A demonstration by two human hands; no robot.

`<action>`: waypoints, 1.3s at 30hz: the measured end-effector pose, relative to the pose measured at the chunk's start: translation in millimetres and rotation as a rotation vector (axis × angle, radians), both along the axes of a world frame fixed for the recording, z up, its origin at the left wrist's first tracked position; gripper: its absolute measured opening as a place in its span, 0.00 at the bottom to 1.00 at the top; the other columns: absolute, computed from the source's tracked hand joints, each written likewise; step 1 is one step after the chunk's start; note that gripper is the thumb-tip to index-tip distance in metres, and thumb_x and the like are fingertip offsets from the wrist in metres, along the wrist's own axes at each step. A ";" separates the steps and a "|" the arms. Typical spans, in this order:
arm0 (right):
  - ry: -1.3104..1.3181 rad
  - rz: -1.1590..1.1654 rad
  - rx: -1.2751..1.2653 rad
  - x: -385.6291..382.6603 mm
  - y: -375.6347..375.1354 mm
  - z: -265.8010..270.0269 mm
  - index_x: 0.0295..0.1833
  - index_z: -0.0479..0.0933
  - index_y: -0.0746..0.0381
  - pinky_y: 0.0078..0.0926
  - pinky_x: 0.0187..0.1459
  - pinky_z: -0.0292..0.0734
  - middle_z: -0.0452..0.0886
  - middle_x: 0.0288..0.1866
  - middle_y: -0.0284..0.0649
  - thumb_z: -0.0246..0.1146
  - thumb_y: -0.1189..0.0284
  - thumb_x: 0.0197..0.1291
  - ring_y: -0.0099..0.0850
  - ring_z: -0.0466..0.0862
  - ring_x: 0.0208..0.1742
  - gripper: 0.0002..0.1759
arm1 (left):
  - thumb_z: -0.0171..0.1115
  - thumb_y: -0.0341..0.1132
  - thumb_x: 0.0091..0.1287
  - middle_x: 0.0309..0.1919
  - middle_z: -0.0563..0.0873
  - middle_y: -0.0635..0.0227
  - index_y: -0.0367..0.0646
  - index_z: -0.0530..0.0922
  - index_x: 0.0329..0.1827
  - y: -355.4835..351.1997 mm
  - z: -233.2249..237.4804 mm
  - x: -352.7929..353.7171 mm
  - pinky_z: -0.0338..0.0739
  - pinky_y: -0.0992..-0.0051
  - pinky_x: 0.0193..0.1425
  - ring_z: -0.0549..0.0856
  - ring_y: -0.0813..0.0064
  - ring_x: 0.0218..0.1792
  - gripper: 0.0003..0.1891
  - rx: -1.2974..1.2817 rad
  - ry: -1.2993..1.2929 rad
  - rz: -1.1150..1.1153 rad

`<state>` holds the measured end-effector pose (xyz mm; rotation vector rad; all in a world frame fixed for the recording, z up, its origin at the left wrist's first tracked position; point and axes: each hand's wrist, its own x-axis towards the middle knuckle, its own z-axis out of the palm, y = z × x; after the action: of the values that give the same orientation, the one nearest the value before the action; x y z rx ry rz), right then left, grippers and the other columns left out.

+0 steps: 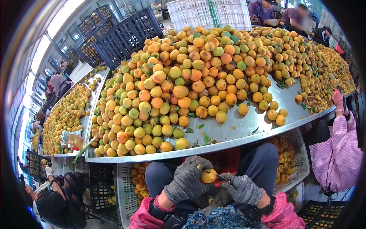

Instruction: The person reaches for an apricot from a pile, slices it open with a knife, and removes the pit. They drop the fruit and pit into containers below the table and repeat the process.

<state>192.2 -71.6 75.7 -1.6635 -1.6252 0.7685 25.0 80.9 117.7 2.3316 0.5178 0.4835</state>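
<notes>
My left hand (190,179), in a grey knitted glove, is closed around an apricot (208,176) above my lap. From the other side, my right hand (243,189), gloved alike, grips a small knife (221,177). Its thin blade reaches the apricot's right side; the handle is mostly hidden in my fingers. In front of both hands is the metal table (213,139), bearing a large heap of yellow, orange and greenish apricots (183,91). A red container (228,158) shows partly between my knees.
White crates with cut apricots stand at my left (124,191) and right (303,152). A dark crate (127,36) and a white crate (190,14) stand behind the heap. A co-worker's checked pink sleeve (333,149) is at right; another person (57,202) sits at left.
</notes>
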 end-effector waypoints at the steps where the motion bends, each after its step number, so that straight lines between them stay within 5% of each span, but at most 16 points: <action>1: 0.001 -0.001 0.000 -1.9 0.9 0.9 0.56 0.73 0.62 0.41 0.23 0.74 0.77 0.20 0.49 0.60 0.61 0.64 0.46 0.81 0.22 0.20 | 0.81 0.39 0.39 0.39 0.83 0.58 0.42 0.79 0.43 -1.3 -2.0 0.7 0.79 0.64 0.49 0.84 0.56 0.42 0.27 0.000 0.001 -0.001; 4: 0.047 0.007 -0.038 -1.3 4.7 6.1 0.58 0.73 0.61 0.41 0.23 0.74 0.78 0.21 0.48 0.58 0.60 0.65 0.45 0.81 0.21 0.22 | 0.81 0.42 0.39 0.38 0.83 0.59 0.43 0.79 0.42 -4.0 -6.1 3.0 0.79 0.62 0.50 0.83 0.55 0.43 0.27 -0.242 -0.011 0.026; 12: -0.322 0.240 -0.363 3.8 9.1 32.4 0.71 0.58 0.61 0.43 0.22 0.74 0.79 0.21 0.46 0.56 0.57 0.64 0.45 0.81 0.20 0.34 | 0.71 0.40 0.44 0.41 0.83 0.63 0.47 0.81 0.43 -11.3 -7.1 3.0 0.66 0.58 0.68 0.81 0.61 0.48 0.20 0.275 0.233 -0.213; 16: -0.308 0.192 -0.253 -3.1 8.0 4.0 0.71 0.60 0.62 0.42 0.19 0.73 0.75 0.18 0.47 0.60 0.62 0.61 0.45 0.79 0.18 0.35 | 0.64 0.38 0.46 0.43 0.83 0.64 0.46 0.80 0.45 -20.0 -5.5 12.9 0.59 0.56 0.72 0.79 0.63 0.52 0.20 0.520 0.315 -0.222; 18: -0.265 0.053 -0.200 -4.3 9.9 3.5 0.75 0.53 0.60 0.41 0.22 0.73 0.79 0.21 0.46 0.58 0.60 0.63 0.44 0.81 0.21 0.39 | 0.66 0.39 0.45 0.48 0.82 0.61 0.45 0.78 0.51 -19.2 4.6 9.2 0.57 0.55 0.73 0.78 0.61 0.55 0.26 0.455 0.374 -0.206; 22: -0.035 -0.078 -0.033 -10.8 3.1 -16.9 0.75 0.55 0.59 0.39 0.22 0.74 0.81 0.26 0.47 0.61 0.63 0.61 0.43 0.82 0.22 0.38 | 0.69 0.43 0.53 0.57 0.77 0.54 0.39 0.68 0.66 -30.9 -6.1 -8.2 0.62 0.58 0.70 0.76 0.58 0.58 0.37 0.298 0.171 0.211; 24: 0.017 -0.146 0.115 -16.9 3.1 -23.1 0.74 0.56 0.58 0.37 0.24 0.75 0.83 0.33 0.47 0.63 0.65 0.61 0.43 0.82 0.23 0.38 | 0.65 0.46 0.62 0.56 0.78 0.54 0.37 0.68 0.66 -37.4 -25.5 -20.6 0.67 0.65 0.65 0.77 0.63 0.57 0.33 -0.725 -0.118 0.205; 25: 0.019 -0.148 0.137 -19.6 3.6 -23.9 0.73 0.58 0.59 0.37 0.26 0.76 0.83 0.39 0.46 0.63 0.64 0.60 0.43 0.83 0.24 0.37 | 0.62 0.47 0.66 0.56 0.78 0.57 0.35 0.68 0.63 -41.7 -36.1 -19.0 0.72 0.72 0.58 0.79 0.70 0.53 0.30 -0.809 -0.229 0.185; 29: 0.008 -0.080 0.102 -22.4 7.1 -32.5 0.73 0.57 0.60 0.37 0.25 0.76 0.83 0.37 0.46 0.63 0.65 0.60 0.43 0.82 0.24 0.38 | 0.63 0.39 0.65 0.45 0.83 0.62 0.35 0.70 0.59 -62.6 -49.4 -6.2 0.78 0.75 0.48 0.83 0.75 0.41 0.24 -0.839 -0.137 0.389; 32: 0.009 -0.018 0.043 -19.0 9.8 -33.9 0.75 0.54 0.62 0.38 0.24 0.75 0.82 0.31 0.46 0.65 0.64 0.58 0.42 0.82 0.22 0.42 | 0.66 0.34 0.62 0.42 0.84 0.62 0.36 0.68 0.60 -62.8 -66.4 -5.9 0.79 0.75 0.48 0.84 0.76 0.39 0.25 -0.681 -0.166 0.397; 39: -0.140 0.041 -0.131 -29.7 22.8 -28.0 0.77 0.48 0.61 0.38 0.23 0.73 0.78 0.22 0.45 0.66 0.62 0.55 0.41 0.80 0.20 0.48 | 0.69 0.32 0.59 0.42 0.84 0.64 0.36 0.69 0.60 -46.6 -63.6 -11.7 0.80 0.75 0.47 0.84 0.77 0.41 0.27 -0.772 -0.124 0.427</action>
<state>162.5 -48.8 47.7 -1.8168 -1.7424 0.8095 13.3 34.2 54.1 1.4461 0.9527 0.5027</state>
